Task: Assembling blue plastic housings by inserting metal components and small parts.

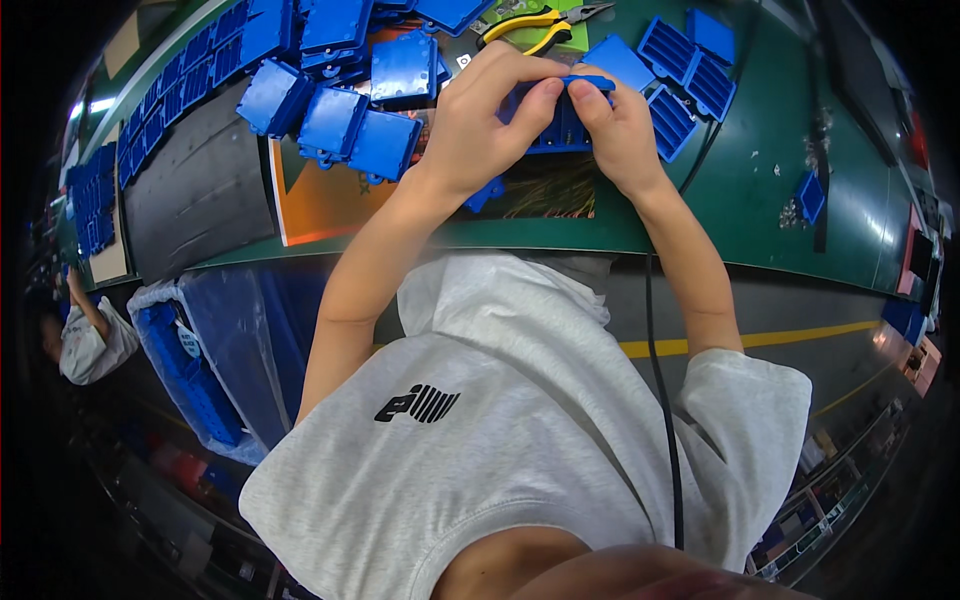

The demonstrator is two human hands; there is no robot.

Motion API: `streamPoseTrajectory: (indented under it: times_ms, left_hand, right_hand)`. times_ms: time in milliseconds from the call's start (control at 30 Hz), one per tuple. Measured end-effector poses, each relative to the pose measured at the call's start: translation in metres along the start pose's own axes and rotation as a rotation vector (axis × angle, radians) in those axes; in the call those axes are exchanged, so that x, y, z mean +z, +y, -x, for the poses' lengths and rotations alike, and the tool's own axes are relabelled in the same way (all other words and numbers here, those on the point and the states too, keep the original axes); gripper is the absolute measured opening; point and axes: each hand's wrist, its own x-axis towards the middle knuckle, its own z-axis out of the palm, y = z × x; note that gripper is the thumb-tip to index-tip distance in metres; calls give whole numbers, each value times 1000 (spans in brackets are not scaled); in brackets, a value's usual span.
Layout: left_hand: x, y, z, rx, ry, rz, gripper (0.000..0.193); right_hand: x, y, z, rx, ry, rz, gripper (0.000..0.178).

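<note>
At the far middle of the green table, my left hand (490, 115) and my right hand (622, 135) meet over a blue plastic part. Both thumbs and fingers pinch a narrow blue strip (592, 82), which looks like the part's upper edge. Below the strip, between the hands, shows a blue ribbed plastic box (562, 138); whether strip and box are one piece is hidden by my fingers. A small blue piece (484, 194) lies on the table below my left hand. Beyond my hands rest yellow-and-black pliers (530, 28).
Blue plastic boxes (330, 120) are heaped left of my hands, with long rows of them (190, 75) farther left. Ribbed blue trays (690, 70) lie to the right. A black cable (655, 350) hangs over the table edge (780, 265). A plastic-lined bin (235, 330) stands lower left; another person (95, 340) is beyond it.
</note>
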Motion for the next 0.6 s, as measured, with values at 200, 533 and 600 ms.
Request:
streamPoseTrajectory:
  times_ms: [200, 533, 600]
  left_hand:
    - [1, 1, 0, -14, 1, 25, 14]
    - [-1, -1, 2, 57, -30, 56, 12]
    - [-2, 0, 4, 66, -40, 62, 11]
  right_hand:
    - [-2, 3, -2, -7, -45, -31, 37]
    - [-7, -2, -5, 1, -148, 7, 34]
    - [-8, -6, -5, -1, -163, 4, 33]
